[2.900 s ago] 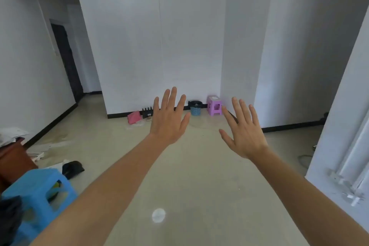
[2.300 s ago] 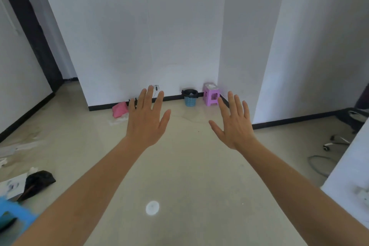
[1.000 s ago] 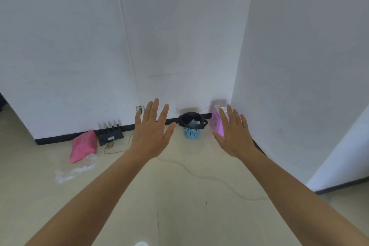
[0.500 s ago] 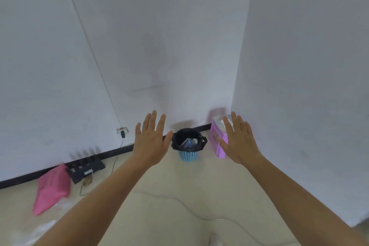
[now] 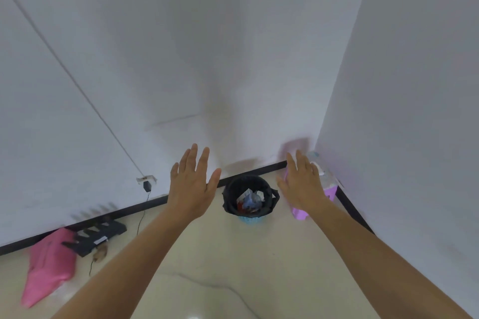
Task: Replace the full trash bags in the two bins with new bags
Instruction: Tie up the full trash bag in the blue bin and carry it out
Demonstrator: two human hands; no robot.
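Caller: Hands out in front, both of them. The left hand and the right hand were raised, backs to the camera, fingers straight and slightly spread, holding nothing.

Analyst: And the target sat right between them. The bin, a small blue basket, stood on the floor against the wall, near the corner, with a black trash bag folded over its rim and rubbish piled inside.

Caller: Neither hand was touching it, though. Both looked short of it.

Analyst: Right, so this read as the approach to the first bin. To do it well, the person would need to get low, take the folded bag edge on both sides, peel it off the rim all round, then gather the mouth before lifting, so nothing spilled.

Caller: Tight spot, too. The purple stool stood just beside the bin on the right.

Analyst: That could crowd the right hand. A light basket might rise with the bag, so pinning it down with one hand would help. No second bin showed in view, and the pink bag on the floor to the left was too blurred to tell what it held.
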